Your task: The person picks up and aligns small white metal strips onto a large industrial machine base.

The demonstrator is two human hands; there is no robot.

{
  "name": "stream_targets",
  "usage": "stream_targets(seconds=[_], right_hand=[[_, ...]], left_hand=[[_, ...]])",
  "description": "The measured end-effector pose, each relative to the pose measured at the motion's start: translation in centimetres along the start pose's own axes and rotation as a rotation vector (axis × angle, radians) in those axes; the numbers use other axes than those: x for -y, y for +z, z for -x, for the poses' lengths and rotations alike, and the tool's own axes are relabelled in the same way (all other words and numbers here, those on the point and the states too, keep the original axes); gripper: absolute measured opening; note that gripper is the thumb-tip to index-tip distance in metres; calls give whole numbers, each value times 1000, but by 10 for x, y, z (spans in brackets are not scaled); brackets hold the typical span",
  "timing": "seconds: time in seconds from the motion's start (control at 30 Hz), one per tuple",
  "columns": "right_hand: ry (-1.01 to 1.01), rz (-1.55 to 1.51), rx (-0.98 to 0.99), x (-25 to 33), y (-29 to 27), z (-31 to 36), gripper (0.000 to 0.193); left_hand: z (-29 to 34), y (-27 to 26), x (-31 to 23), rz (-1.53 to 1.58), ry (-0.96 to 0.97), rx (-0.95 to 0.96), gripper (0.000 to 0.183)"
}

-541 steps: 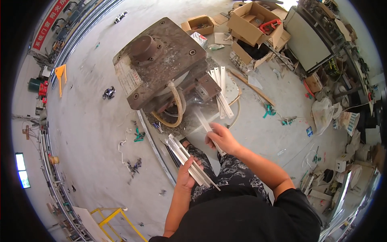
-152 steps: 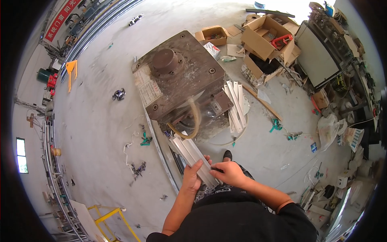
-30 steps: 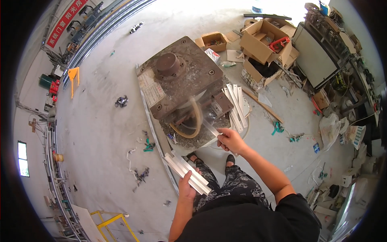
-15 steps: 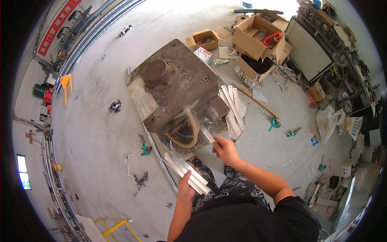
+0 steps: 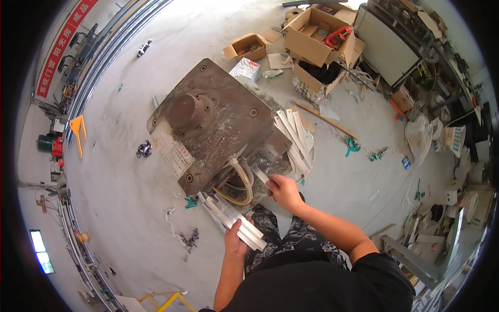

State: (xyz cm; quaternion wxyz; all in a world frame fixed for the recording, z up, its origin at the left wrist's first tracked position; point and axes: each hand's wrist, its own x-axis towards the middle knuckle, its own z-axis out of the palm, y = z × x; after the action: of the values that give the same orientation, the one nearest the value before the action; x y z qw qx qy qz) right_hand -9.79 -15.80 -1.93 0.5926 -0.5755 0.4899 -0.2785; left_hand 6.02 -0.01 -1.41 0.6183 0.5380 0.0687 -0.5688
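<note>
My left hand (image 5: 236,240) is closed around a bundle of pale metal strips (image 5: 224,212), held slanting in front of my legs. Between the fingers of my right hand (image 5: 284,190) is a single metal strip (image 5: 261,174). Its far end reaches the working opening of a brown machine (image 5: 223,112), near a clear guard; whether it touches anything there I cannot tell. A beige hose (image 5: 244,182) loops out of the machine just left of that strip. More pale strips (image 5: 295,140) lie in a loose pile at the machine's right side.
Open cardboard boxes (image 5: 306,44) stand beyond the machine, one holding a red tool. A wooden slat (image 5: 327,124) and green scraps (image 5: 352,147) lie on the floor to the right. A yellow stand (image 5: 78,132) and long metal profiles (image 5: 99,62) are at left.
The whole view has shifted a little, with the machine now lower and further left. Both hands keep their hold on the strips, in nearly the same places.
</note>
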Motion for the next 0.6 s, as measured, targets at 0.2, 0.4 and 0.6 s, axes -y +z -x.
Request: stream_targets(seconds=[0.2,0.4,0.6], right_hand=[[69,-54,4,7,4,-12,15],[92,-38,7,2,5,-10,18],[168,-142,-15,-11,12,-8,19]], left_hand=[[-9,-7,-18,61,-87,-22,31],[-19,-9,-35,36,-7,28,30],[-24,-16,-64,60,80,32,34]])
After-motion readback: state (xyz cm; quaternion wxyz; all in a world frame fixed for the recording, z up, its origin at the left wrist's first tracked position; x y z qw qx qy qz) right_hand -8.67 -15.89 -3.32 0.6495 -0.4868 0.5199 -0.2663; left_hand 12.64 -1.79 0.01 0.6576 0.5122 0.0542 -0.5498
